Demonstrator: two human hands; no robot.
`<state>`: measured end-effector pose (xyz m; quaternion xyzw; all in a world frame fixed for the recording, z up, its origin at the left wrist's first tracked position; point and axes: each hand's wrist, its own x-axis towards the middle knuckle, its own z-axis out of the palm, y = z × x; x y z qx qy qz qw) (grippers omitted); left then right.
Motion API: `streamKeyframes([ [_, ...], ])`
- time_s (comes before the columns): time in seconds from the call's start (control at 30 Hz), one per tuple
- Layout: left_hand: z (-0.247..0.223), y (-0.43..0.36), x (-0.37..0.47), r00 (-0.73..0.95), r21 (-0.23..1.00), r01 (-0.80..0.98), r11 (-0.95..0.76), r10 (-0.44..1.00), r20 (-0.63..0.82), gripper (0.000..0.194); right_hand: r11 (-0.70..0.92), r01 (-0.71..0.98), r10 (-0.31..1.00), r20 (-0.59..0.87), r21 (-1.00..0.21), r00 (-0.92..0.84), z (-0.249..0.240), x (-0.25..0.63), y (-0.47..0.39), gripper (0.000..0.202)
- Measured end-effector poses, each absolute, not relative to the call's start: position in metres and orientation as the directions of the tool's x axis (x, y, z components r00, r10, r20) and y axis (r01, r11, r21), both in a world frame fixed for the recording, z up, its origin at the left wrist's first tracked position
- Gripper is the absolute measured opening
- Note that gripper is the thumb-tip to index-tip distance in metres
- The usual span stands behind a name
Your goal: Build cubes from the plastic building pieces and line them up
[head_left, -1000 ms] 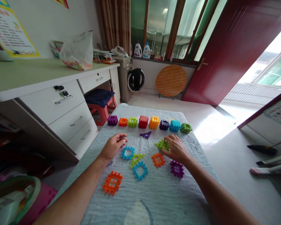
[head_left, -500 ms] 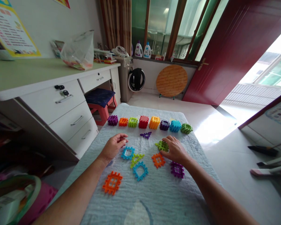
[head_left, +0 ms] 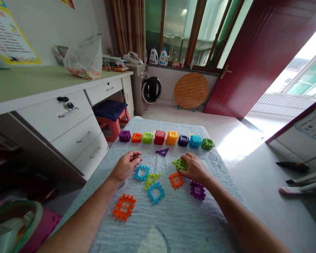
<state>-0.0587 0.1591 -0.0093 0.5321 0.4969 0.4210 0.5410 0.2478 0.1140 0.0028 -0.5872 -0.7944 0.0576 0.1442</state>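
My right hand (head_left: 193,168) has its thumb and fingers about a light green square building tile (head_left: 183,164), partly hidden by the hand. My left hand (head_left: 126,167) rests on its side, fingers loosely curled and nothing in it, just left of a blue square tile with a window grid (head_left: 142,173). Between the hands lie a yellow-green triangle tile (head_left: 152,180), a blue tile with a round opening (head_left: 156,193) and a small orange tile (head_left: 176,180). A purple tile (head_left: 197,190) sits below my right wrist. Farther off is a purple triangle tile (head_left: 162,152).
A row of coloured tile stacks, among them a red one (head_left: 160,137) and a yellow one (head_left: 172,138), lines the table's far side. Another orange tile (head_left: 124,207) lies near my left forearm. The cloth-covered table (head_left: 184,225) stands beside a desk with drawers (head_left: 68,128).
The whole view has shifted slightly, so everything appears a little farther left. Both hands and the tiles keep their places on the table.
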Motion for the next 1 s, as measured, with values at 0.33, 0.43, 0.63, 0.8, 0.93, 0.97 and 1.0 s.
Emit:
streamKeyframes([
  [0.33, -0.011, 0.16, -0.06, 0.151, 0.994, 0.079, 0.081, 0.984, -0.093, 0.039, 0.131, 0.883, 0.933, 0.357, -0.45, 0.043, 0.043, 0.365, 0.143, 0.044],
  [0.43, -0.01, 0.16, -0.059, 0.147, 0.993, 0.085, 0.08, 0.985, -0.092, 0.04, 0.031, 0.898, 0.936, 0.329, -0.438, 0.128, 0.043, 0.399, 0.161, 0.045],
  [0.63, -0.011, 0.16, -0.06, 0.14, 0.992, 0.102, 0.072, 0.986, -0.086, 0.039, -0.015, 0.939, 0.967, 0.233, -0.344, 0.101, 0.032, 0.42, 0.19, 0.05],
  [0.8, -0.012, 0.16, -0.061, 0.144, 0.992, 0.107, 0.069, 0.986, -0.085, 0.04, -0.006, 0.954, 0.987, 0.15, -0.301, 0.054, 0.03, 0.423, 0.201, 0.049],
  [0.93, -0.012, 0.16, -0.06, 0.148, 0.991, 0.11, 0.072, 0.985, -0.088, 0.04, 0.009, 0.955, 0.995, 0.1, -0.298, 0.021, 0.027, 0.425, 0.205, 0.055],
  [0.97, -0.012, 0.16, -0.06, 0.15, 0.991, 0.11, 0.072, 0.985, -0.088, 0.04, 0.023, 0.956, 0.994, 0.107, -0.294, 0.009, 0.025, 0.425, 0.205, 0.057],
  [1.0, -0.012, 0.16, -0.06, 0.152, 0.991, 0.109, 0.071, 0.985, -0.088, 0.04, 0.036, 0.957, 0.993, 0.117, -0.289, -0.002, 0.024, 0.425, 0.206, 0.06],
])
